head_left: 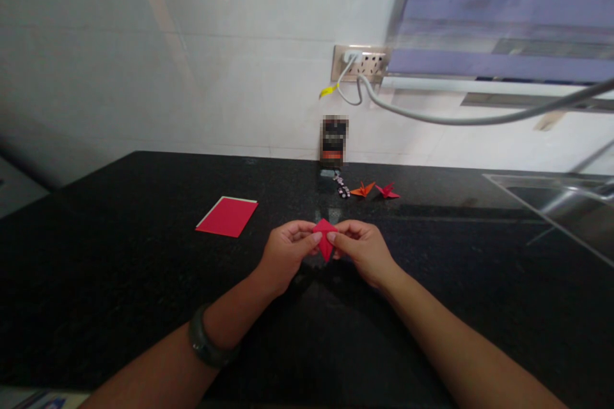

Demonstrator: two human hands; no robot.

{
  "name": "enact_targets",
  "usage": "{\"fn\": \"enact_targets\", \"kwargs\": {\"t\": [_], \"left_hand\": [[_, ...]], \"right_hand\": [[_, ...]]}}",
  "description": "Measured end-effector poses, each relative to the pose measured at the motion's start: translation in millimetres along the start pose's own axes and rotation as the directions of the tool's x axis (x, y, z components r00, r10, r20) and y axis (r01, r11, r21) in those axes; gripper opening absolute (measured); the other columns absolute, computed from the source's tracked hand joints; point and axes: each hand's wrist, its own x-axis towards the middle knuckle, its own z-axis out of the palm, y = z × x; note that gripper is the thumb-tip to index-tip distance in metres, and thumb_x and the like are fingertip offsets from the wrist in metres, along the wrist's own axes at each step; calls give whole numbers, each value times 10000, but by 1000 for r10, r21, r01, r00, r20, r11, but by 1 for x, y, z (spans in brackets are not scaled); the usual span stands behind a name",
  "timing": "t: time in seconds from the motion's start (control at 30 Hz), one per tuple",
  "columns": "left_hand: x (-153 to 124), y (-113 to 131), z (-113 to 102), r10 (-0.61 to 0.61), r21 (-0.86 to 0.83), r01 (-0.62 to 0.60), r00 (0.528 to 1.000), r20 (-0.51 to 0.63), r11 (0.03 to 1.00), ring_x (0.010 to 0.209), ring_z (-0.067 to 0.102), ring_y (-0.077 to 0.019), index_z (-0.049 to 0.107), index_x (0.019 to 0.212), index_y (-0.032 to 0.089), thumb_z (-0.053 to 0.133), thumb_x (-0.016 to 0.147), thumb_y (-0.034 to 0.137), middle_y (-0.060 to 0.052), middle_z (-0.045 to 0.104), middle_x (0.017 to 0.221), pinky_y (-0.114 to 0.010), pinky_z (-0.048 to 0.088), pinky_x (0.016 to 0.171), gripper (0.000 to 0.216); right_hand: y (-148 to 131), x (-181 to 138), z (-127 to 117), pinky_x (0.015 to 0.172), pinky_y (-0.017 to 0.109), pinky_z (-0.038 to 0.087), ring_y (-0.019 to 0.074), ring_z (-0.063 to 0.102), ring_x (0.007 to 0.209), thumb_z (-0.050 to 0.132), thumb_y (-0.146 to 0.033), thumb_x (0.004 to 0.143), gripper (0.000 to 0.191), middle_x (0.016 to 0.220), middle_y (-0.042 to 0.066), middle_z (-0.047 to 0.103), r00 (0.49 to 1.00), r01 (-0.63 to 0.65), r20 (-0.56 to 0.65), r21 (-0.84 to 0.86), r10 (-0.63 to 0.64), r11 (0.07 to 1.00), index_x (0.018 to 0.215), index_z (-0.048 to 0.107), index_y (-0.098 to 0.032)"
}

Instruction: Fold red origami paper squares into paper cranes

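Note:
A small piece of folded red paper (325,234), shaped like a kite with its long point toward me, is held just above the dark countertop. My left hand (291,250) pinches its left edge between thumb and fingers. On the opposite edge, my right hand (361,247) pinches it the same way, so both thumbs press on its front. Farther left lies a stack of red square paper (227,216) with a pale edge showing beneath. Behind my hands rest an orange paper crane (363,190) and a red paper crane (387,191).
A phone-like dark object (333,142), blurred out, leans against the tiled wall with a beaded strap (342,186) before it. A grey cable (446,120) runs from the wall socket (361,64) to the right. The metal sink (551,204) is at the far right.

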Motion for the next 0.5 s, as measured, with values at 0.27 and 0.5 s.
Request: {"fn": "enact_targets", "kwargs": {"t": [0.27,0.5], "left_hand": [[-1,-1,2,-3,-12,4,1000,21,1000,535,573,-88,604,743,131,696,613,240,3,647,607,-203,451,549,193],[-3,2,4,47,-22,-47,999,6,999,496,525,-65,562,712,145,667,581,144,49,587,542,-176,407,517,169]], "right_hand": [[0,-1,1,416,187,384,62,493,387,701,-255,607,163,488,-26,604,999,-17,27,10,17,1000,711,655,-139],[-2,-3,5,409,168,396,44,474,372,696,-196,581,173,472,-56,574,999,-38,18,76,37,996,736,641,-144]]}}
